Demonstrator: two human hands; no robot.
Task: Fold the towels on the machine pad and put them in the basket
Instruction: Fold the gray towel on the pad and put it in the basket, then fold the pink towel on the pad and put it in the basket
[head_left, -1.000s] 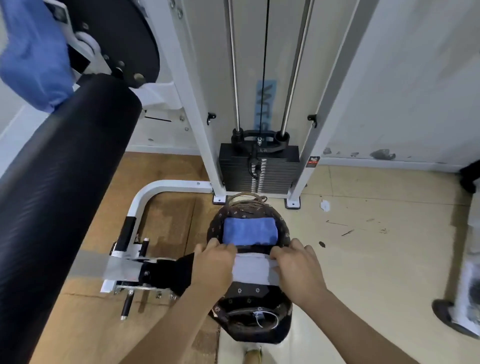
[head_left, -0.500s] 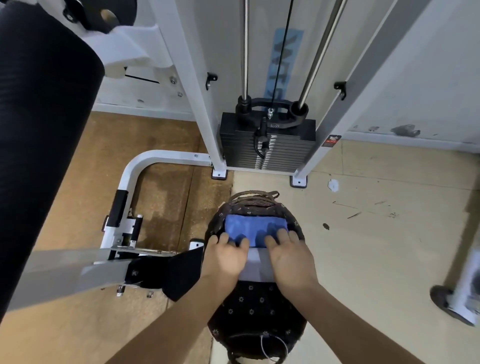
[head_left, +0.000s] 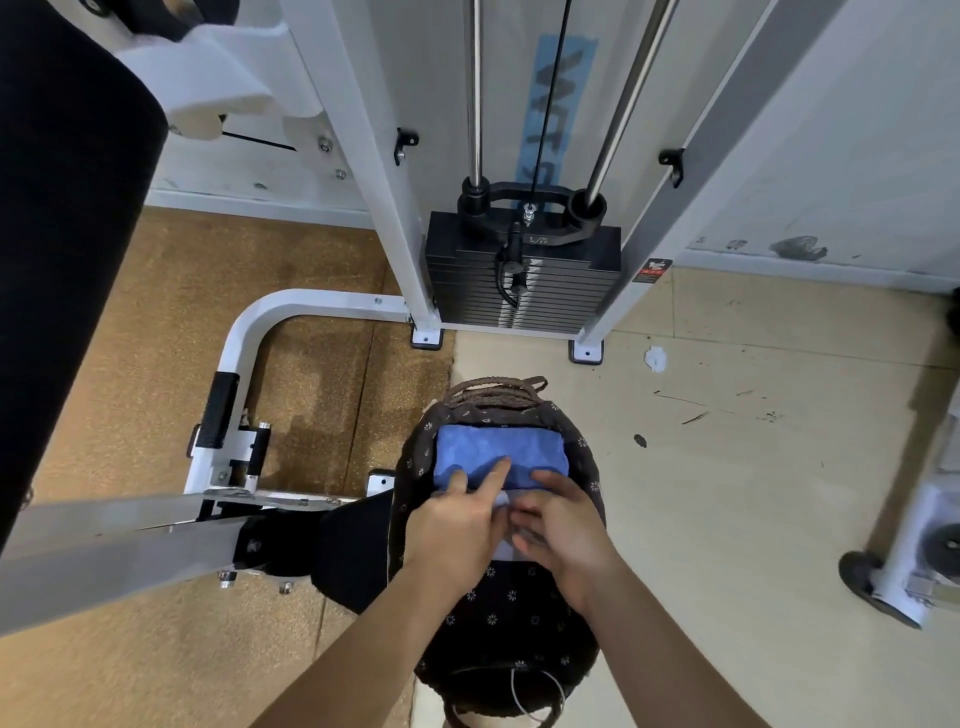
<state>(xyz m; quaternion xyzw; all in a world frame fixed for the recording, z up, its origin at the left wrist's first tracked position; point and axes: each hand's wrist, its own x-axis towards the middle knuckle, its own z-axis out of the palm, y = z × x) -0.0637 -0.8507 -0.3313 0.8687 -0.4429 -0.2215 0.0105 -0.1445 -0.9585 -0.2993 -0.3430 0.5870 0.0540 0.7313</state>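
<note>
The risk, as I judge it, is the fold springing open when I lift away: the pale towel (head_left: 503, 553) is squeezed between my two hands, and a fingertip dragging out could pull a layer up, or rumple the blue towel (head_left: 498, 454) just beyond my fingers.

My left hand (head_left: 457, 525) is mostly flat, fingers stretched forward and pressing where the two towels meet. My right hand (head_left: 563, 525) has its fingers bent inward over the pale towel (pinching or only pressing, I cannot tell).

The basket (head_left: 415, 467) around both hands holds the folded blue towel at its far end and the pale one beneath my palms; the near half shows only dark flowered lining.
</note>
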